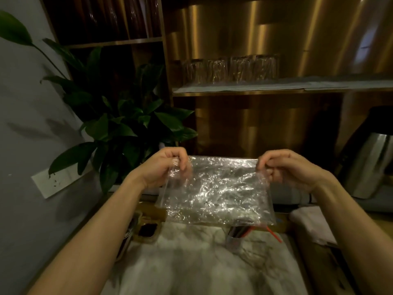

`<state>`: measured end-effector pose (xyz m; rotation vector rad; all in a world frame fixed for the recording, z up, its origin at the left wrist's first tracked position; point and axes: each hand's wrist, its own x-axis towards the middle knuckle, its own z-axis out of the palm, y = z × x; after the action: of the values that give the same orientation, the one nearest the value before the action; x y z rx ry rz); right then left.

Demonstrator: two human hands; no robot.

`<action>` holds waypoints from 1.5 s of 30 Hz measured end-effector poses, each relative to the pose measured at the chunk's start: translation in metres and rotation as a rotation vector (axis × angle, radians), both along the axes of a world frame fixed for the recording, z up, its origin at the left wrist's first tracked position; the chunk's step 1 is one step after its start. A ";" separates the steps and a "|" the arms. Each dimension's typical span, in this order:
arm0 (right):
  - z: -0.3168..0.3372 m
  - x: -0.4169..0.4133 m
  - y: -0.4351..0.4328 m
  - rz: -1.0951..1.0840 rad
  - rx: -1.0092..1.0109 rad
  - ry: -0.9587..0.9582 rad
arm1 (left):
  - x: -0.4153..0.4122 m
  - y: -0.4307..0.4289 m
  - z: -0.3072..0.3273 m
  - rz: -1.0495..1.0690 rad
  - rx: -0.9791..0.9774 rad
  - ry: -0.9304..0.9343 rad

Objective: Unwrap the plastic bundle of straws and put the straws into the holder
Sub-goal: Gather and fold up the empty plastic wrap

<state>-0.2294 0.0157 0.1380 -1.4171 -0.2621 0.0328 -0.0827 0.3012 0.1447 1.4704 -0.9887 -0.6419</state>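
— Left hand (163, 167)?

— Curled in, pinched the top left corner of the plastic sheet (217, 190) between thumb and fingertips. Gripped nothing else.

— Right hand (285, 169)?

— Much the same on the top right corner: fingers folded, thumb pressed against the film, a little of it bunched under the knuckles.

— And the sheet between them?

— Stretched flat from one grip to the other, top edge pulled taut at knuckle height. Draped down from there below both wrists, clear and heavily crinkled. Held up in the air above the marble counter (191, 262), not touching it.

— Anything wrapped inside?

— Could not tell for sure through the creases; looked like bare film.

— The straws (242, 231), then?

— Stood in the holder (235, 239) on the counter, just under the sheet's lower right corner, tops partly veiled by the film. Leaned toward the right. Sat well below the right hand, touched by neither hand.

— The red straw (274, 234)?

— Poked out to the right, past the sheet's bottom edge, sloping down. Whether rested in the holder or on the counter, impossible to say.

— Around all that?

— Leafy plant (127, 124) at the left wall, row of glasses (231, 69) on the shelf behind, steel jug (368, 165) at the right, small tray (146, 229) with something dark beside the left forearm.
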 end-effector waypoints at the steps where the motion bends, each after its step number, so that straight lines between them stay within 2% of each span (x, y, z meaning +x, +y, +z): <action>1: 0.000 0.000 -0.003 0.045 0.050 0.016 | 0.000 0.000 0.001 -0.012 0.003 0.000; 2: 0.000 0.001 -0.006 0.106 0.086 0.023 | 0.001 0.000 0.003 -0.028 0.012 -0.010; 4: 0.000 0.007 -0.011 0.132 0.026 0.084 | 0.002 -0.001 0.009 -0.069 0.052 -0.035; 7: 0.008 0.017 -0.003 0.070 -0.281 0.116 | 0.003 -0.007 0.019 -0.125 0.153 -0.142; 10: 0.022 0.022 0.022 0.104 -0.577 0.080 | -0.002 -0.018 0.030 -0.174 0.235 -0.206; 13: 0.023 0.027 0.041 0.163 -0.679 0.058 | -0.010 -0.029 0.043 -0.188 0.306 -0.282; 16: 0.017 0.031 0.045 0.142 -0.642 0.114 | -0.017 -0.035 0.052 -0.164 0.344 -0.372; 19: 0.009 0.029 0.040 0.003 -0.550 0.111 | -0.016 -0.036 0.051 0.062 0.311 -0.342; 23: -0.004 0.017 0.038 -0.299 -0.442 0.013 | -0.019 -0.027 0.030 0.538 -0.064 -0.124; 25: -0.013 0.014 0.040 -0.446 -0.360 -0.066 | -0.032 -0.025 0.009 0.660 -0.161 -0.070; 30: -0.026 0.015 0.051 -0.609 -0.349 -0.176 | -0.068 -0.046 -0.036 0.628 -0.003 0.068; 34: -0.029 0.009 0.052 -0.593 -0.294 -0.210 | -0.062 -0.048 -0.042 0.480 -0.055 0.251; 41: -0.026 -0.003 0.041 -0.542 -0.242 -0.195 | -0.055 -0.047 -0.031 0.328 -0.028 0.018; 45: -0.027 -0.004 0.033 -0.429 -0.184 -0.164 | -0.047 -0.047 -0.030 0.298 -0.061 -0.064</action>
<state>-0.2335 0.0485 0.1109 -1.6369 -0.0864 -0.4213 -0.1296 0.2547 0.1145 1.5531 -0.8080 -0.3483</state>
